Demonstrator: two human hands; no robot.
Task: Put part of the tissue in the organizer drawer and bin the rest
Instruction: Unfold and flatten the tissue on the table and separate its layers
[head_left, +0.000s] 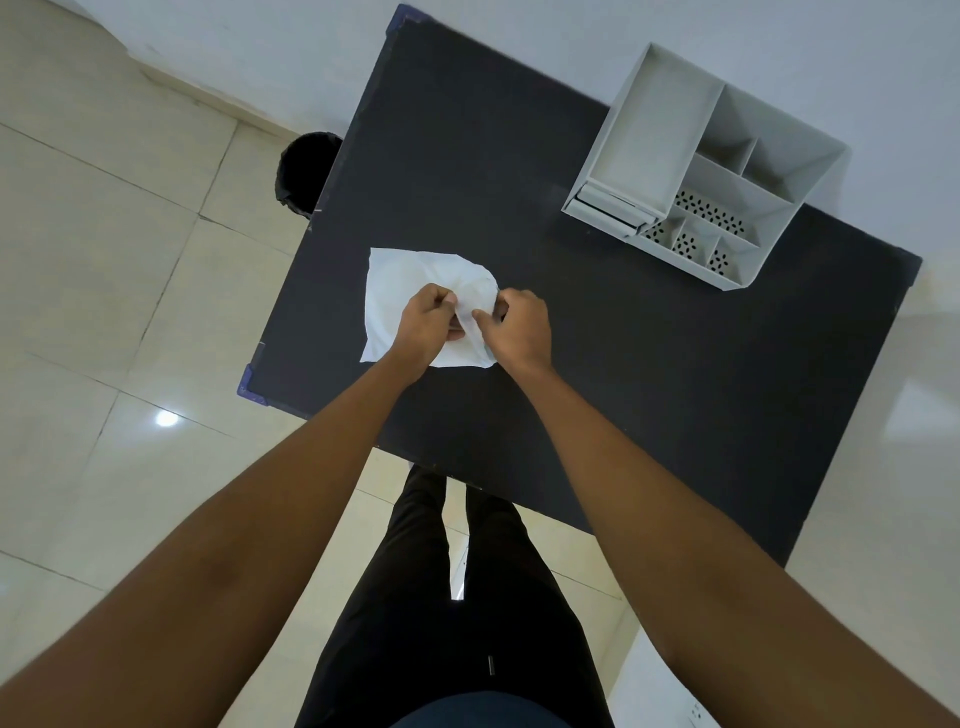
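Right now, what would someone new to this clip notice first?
Both hands, left hand and right hand, pinch a white tissue lying near the left side of the black table. A grey organizer sits at the table's far right corner, and a black bin stands on the floor beyond the table's left edge.

bin half hidden by table, tissue middle under hands

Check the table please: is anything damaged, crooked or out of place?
Nothing is spilled or broken. The grey organizer sits skewed to the table edges, its small drawer slightly pulled out. The tissue is crumpled where both hands pinch it.
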